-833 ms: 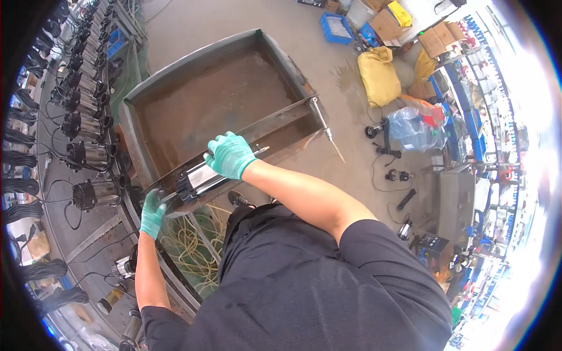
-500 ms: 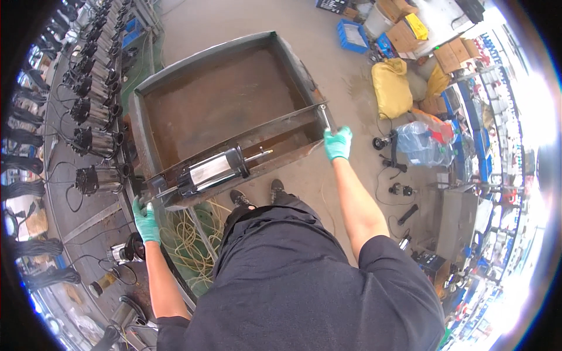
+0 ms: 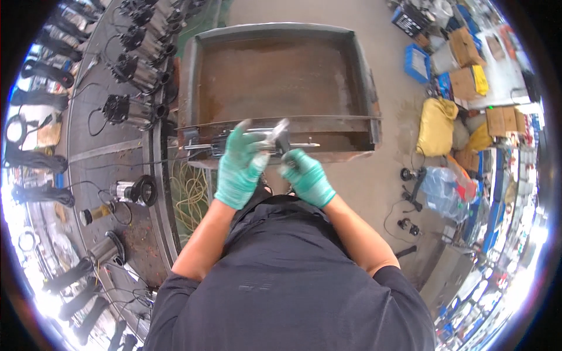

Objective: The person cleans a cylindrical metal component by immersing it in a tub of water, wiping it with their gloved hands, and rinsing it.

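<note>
Both my hands wear green gloves and are raised close together over the near side of a metal tray (image 3: 275, 27). My right hand (image 3: 307, 178) is closed round a blurred silver wrench-like tool (image 3: 281, 130). Close by, the thumb and fingers of my left hand (image 3: 239, 167) curl round something pale, too smeared to name. Behind the hands a cylindrical pump (image 3: 218, 143) with a thin shaft (image 3: 305, 145) lies across the tray's near section; my hands hide much of its body.
On the left, a bench (image 3: 102, 158) carries a row of steel pumps (image 3: 136, 111) with black cables. Yellow hose (image 3: 190, 196) lies coiled below it. To the right are a yellow sack (image 3: 437, 126), clear plastic bags (image 3: 442, 190), a blue crate (image 3: 417, 63) and cardboard boxes (image 3: 465, 47).
My hands have left the tray's opposite sides and come together before me, the right bringing the silver tool from the right corner. My view has turned, so the tray appears straighter.
</note>
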The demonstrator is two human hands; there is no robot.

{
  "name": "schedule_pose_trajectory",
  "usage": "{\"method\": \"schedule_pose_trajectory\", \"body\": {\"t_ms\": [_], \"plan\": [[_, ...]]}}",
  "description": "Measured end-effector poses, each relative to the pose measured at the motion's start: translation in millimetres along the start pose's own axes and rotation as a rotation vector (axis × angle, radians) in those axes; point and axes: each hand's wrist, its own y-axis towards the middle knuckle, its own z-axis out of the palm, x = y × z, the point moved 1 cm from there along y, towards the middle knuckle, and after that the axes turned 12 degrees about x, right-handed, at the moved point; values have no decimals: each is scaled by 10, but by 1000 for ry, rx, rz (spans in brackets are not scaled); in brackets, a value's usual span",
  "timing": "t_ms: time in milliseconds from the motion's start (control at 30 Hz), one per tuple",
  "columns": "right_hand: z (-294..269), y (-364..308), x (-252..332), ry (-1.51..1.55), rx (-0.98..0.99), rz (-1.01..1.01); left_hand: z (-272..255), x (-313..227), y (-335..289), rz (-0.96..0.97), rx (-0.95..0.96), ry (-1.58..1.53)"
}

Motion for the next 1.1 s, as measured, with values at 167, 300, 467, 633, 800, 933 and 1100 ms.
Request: {"method": "schedule_pose_trajectory", "body": {"t_ms": [167,300,467,633,800,933,1100], "plan": [[612,402,-90,23,241,-162,-278,72,5,-27,-298,-33],[191,502,465,-493,-85,-430,-1511,454,-159,-75,-645,-492],[-133,890,365,-490,-105,-287,-2636,812,-336,-344,-775,-374],[-79,1092,165,-370,-4,-11,-2823,933,-131,-543,-555,-283],[-8,1130,114,-454,-112,-38,-2917,1029,-104,-615,-428,-279],[5,1140,137,-464,-119,-24,-2915,1018,-89,-649,-385,-274],[12,1141,117,-495,-128,-36,-2949,987,-56,-702,-307,-289]]}}
